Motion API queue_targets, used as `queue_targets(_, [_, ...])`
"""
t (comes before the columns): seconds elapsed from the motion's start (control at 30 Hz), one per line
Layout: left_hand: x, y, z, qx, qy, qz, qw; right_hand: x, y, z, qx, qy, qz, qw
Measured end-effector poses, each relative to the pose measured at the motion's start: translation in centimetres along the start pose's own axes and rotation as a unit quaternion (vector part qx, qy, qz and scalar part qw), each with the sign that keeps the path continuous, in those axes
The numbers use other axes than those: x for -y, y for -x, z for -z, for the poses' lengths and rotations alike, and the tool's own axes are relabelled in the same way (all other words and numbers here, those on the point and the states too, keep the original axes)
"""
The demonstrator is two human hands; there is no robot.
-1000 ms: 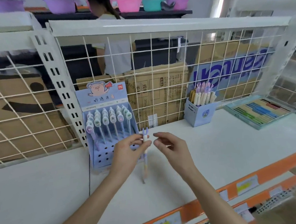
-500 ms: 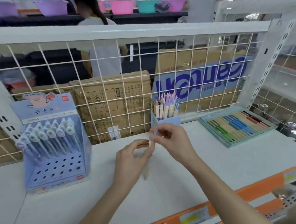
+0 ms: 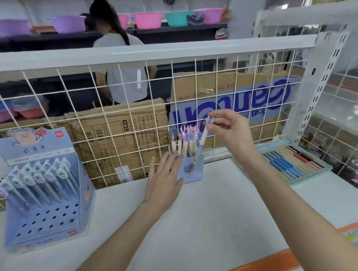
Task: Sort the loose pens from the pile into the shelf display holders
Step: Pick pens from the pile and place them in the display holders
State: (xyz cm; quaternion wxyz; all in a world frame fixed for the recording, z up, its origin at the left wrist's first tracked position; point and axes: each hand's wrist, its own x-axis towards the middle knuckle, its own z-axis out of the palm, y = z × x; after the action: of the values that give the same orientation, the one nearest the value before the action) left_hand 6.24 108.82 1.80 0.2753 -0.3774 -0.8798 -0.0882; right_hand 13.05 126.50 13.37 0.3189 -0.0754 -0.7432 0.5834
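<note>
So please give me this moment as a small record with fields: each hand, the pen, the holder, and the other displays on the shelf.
right hand: pinches the pen near its top
pen: tilted, lower end in the small blue holder
small blue holder: at the wire grid, holds more pens
left hand: fingers straight, at the holder's left side
tiered pen display: far left, front holes unfilled
flat tray: right, coloured sticks

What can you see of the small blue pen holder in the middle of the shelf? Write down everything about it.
The small blue pen holder is a light blue box, apparently card, open at the top, with a round dark blue emblem on its front. It stands upright on the white shelf, near the wire grid. It is packed with cream pens with pink, purple and blue tops. The left hand lies open against its left side. The right hand pinches one pen by its top, its lower end at the holder's right.
</note>
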Motion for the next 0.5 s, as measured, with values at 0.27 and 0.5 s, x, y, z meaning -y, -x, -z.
queue_targets(0.27, [0.3,-0.6,-1.0,0.036,0.025,-0.002,0.999,-0.8,-1.9,1.3,-0.04,0.036,0.013,0.998])
queue_targets(0.5, [-0.1,-0.4,-1.3,0.044,0.052,0.008,0.998,-0.9,-3.1,1.2,-0.083,-0.001,0.041,0.996])
